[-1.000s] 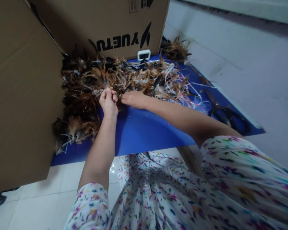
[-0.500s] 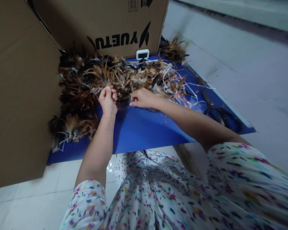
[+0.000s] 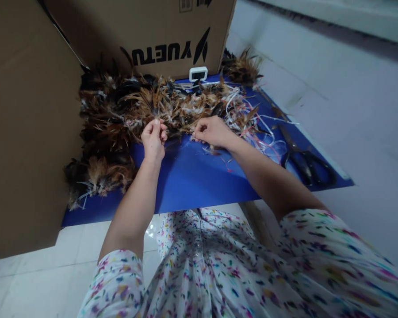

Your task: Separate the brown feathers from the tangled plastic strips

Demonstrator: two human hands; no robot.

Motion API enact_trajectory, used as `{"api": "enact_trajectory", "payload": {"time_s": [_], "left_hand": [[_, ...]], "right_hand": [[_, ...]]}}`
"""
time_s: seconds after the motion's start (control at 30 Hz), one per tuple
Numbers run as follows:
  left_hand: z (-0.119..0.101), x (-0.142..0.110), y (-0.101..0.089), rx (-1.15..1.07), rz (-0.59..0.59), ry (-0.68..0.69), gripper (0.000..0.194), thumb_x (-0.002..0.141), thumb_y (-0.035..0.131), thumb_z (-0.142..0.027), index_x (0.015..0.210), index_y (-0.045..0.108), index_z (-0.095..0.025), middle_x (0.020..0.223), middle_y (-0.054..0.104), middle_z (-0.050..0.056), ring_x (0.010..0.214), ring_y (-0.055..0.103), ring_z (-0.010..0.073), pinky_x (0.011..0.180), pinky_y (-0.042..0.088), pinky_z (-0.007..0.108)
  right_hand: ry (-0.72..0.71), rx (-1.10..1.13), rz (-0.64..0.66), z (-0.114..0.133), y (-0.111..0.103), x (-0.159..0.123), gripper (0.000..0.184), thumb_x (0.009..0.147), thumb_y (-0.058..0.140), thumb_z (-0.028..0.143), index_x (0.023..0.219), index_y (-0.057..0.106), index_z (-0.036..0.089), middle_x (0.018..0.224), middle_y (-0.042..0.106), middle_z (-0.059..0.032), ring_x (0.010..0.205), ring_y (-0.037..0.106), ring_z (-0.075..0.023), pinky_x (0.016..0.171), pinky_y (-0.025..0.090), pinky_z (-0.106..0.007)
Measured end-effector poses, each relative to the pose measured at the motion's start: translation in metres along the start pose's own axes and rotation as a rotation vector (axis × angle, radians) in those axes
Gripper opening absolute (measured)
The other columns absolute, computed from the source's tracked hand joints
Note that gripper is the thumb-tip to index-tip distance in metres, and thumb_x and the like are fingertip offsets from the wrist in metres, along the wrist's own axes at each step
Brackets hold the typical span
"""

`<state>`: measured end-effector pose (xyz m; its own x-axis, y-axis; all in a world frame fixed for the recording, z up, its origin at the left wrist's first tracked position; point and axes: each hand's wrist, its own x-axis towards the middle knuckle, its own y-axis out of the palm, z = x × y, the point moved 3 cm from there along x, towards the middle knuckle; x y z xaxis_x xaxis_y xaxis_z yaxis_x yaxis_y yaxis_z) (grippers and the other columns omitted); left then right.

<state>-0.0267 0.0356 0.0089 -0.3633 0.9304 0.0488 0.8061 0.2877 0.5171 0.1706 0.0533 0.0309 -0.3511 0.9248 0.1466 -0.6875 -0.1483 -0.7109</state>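
Observation:
My left hand (image 3: 155, 140) is closed in a pinch at the front of the feather heap. Brown feathers (image 3: 149, 100) fan upward from its fingertips. To the right, my right hand (image 3: 212, 131) is also closed, thumb against fingers, low over the near edge of the heap. What its fingertips hold is too small to make out. Right beneath it, small loose feathers (image 3: 212, 150) lie on the blue tabletop (image 3: 195, 181). The heap of brown and black feathers (image 3: 192, 106) spreads behind both hands.
Black-handled scissors (image 3: 307, 165) lie at the right, beside tangled white and pink strings (image 3: 265, 132). A small white display device (image 3: 198, 73) stands before a cardboard box (image 3: 166, 26). Another carton (image 3: 26, 132) borders the left. More feathers (image 3: 242, 67) sit at the back right corner.
My right hand has moved away from the left, to the right along the heap's front edge. My left hand keeps its pinch, shifted slightly right. Small loose feathers now show under my right hand.

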Motion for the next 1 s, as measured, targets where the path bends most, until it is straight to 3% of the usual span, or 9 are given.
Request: {"api": "enact_trajectory", "payload": {"time_s": [0.1, 0.17, 0.33, 0.47, 0.53, 0.73, 0.8, 0.9, 1.0], "left_hand": [[0.002, -0.004, 0.003, 0.027, 0.040, -0.011, 0.021, 0.090, 0.071, -0.027, 0.074, 0.063, -0.017, 0.057, 0.058, -0.006, 0.040, 0.043, 0.0018, 0.039, 0.032, 0.014], [0.004, -0.005, 0.004, 0.052, 0.057, -0.008, 0.021, 0.089, 0.072, -0.027, 0.074, 0.063, -0.017, 0.057, 0.059, -0.006, 0.040, 0.043, 0.0019, 0.039, 0.032, 0.014], [0.005, -0.006, 0.006, 0.083, 0.076, 0.004, 0.022, 0.089, 0.073, -0.027, 0.072, 0.063, -0.017, 0.056, 0.058, -0.005, 0.039, 0.042, 0.0022, 0.038, 0.031, 0.015], [0.005, -0.005, 0.005, 0.078, 0.081, 0.013, 0.021, 0.090, 0.072, -0.025, 0.072, 0.063, -0.016, 0.056, 0.058, -0.005, 0.039, 0.043, 0.0021, 0.038, 0.032, 0.014], [0.006, -0.005, 0.005, 0.077, 0.085, 0.014, 0.021, 0.090, 0.072, -0.025, 0.072, 0.064, -0.017, 0.056, 0.058, -0.005, 0.040, 0.043, 0.0019, 0.039, 0.032, 0.014], [0.008, -0.008, 0.007, 0.073, 0.090, -0.019, 0.022, 0.090, 0.070, -0.024, 0.071, 0.064, -0.017, 0.056, 0.058, -0.005, 0.039, 0.042, 0.0019, 0.038, 0.030, 0.014], [0.009, -0.009, 0.009, 0.081, 0.081, -0.028, 0.022, 0.090, 0.072, -0.024, 0.070, 0.064, -0.018, 0.055, 0.058, -0.005, 0.039, 0.042, 0.0021, 0.038, 0.030, 0.015], [0.008, -0.011, 0.010, 0.095, 0.075, -0.026, 0.022, 0.088, 0.073, -0.025, 0.069, 0.064, -0.018, 0.055, 0.057, -0.005, 0.038, 0.042, 0.0024, 0.038, 0.030, 0.016], [0.008, -0.011, 0.010, 0.106, 0.071, -0.022, 0.022, 0.088, 0.073, -0.026, 0.070, 0.064, -0.018, 0.055, 0.057, -0.005, 0.039, 0.041, 0.0024, 0.038, 0.030, 0.016]], "right_hand": [[0.021, 0.106, -0.055, -0.006, -0.007, -0.011, 0.006, 0.077, 0.066, 0.014, 0.072, 0.068, 0.016, 0.065, 0.069, -0.0015, 0.060, 0.063, -0.0124, 0.062, 0.046, -0.025], [0.025, 0.059, -0.041, -0.003, -0.001, -0.014, 0.002, 0.078, 0.069, 0.018, 0.077, 0.069, 0.016, 0.072, 0.072, -0.0023, 0.067, 0.065, -0.0135, 0.066, 0.047, -0.026], [0.074, -0.273, 0.117, 0.018, 0.037, -0.005, 0.038, 0.081, 0.072, 0.049, 0.100, 0.072, 0.016, 0.101, 0.076, -0.0130, 0.094, 0.070, -0.0277, 0.079, 0.052, -0.037], [0.060, -0.428, 0.184, 0.025, 0.051, 0.008, 0.026, 0.089, 0.057, 0.024, 0.107, 0.073, 0.013, 0.117, 0.073, -0.0189, 0.106, 0.070, -0.0311, 0.086, 0.053, -0.039], [0.065, -0.395, 0.168, 0.020, 0.046, 0.011, 0.026, 0.088, 0.052, 0.016, 0.102, 0.075, 0.014, 0.111, 0.075, -0.0161, 0.105, 0.071, -0.0278, 0.086, 0.051, -0.035], [0.040, -0.160, -0.003, 0.004, 0.002, -0.004, 0.014, 0.083, 0.060, 0.016, 0.085, 0.075, 0.014, 0.088, 0.077, -0.0075, 0.083, 0.069, -0.0181, 0.077, 0.049, -0.028], [0.047, -0.115, -0.015, 0.005, -0.003, -0.011, 0.012, 0.083, 0.062, 0.017, 0.085, 0.074, 0.014, 0.086, 0.076, -0.0061, 0.080, 0.068, -0.0165, 0.075, 0.048, -0.027], [0.073, -0.161, 0.056, 0.010, 0.013, -0.013, 0.016, 0.085, 0.066, 0.029, 0.090, 0.074, 0.016, 0.091, 0.076, -0.0077, 0.085, 0.070, -0.0199, 0.078, 0.050, -0.031], [0.087, -0.285, 0.130, 0.017, 0.040, -0.006, 0.036, 0.084, 0.069, 0.044, 0.105, 0.071, 0.015, 0.108, 0.075, -0.0142, 0.099, 0.070, -0.0300, 0.082, 0.052, -0.038]]}}
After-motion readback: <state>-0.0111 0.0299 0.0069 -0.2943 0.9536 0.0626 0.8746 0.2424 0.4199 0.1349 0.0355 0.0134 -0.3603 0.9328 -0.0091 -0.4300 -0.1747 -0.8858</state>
